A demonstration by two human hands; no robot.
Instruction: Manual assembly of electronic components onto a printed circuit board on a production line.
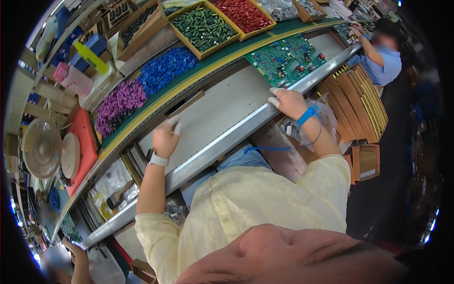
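A green circuit board [286, 61] crowded with small parts lies on the line at the upper right. Beside its near left corner is my right hand [291, 103], thumb and forefinger apart in white finger covers. Whether a fingertip touches the board I cannot tell. A blue strap circles that wrist. My left hand [165, 138] is over the left part of the grey work surface [222, 111]; its white-covered thumb and forefinger stand apart with nothing seen between them, the other fingers curled. A metal rail [227, 137] runs along the near edge.
Beyond the line lie purple parts [120, 104], blue parts [168, 68], a box of green parts [203, 29] and a box of red parts [243, 16]. A fan [41, 147] stands left. Cardboard dividers [352, 102] are at right; a co-worker [378, 59] sits beyond.
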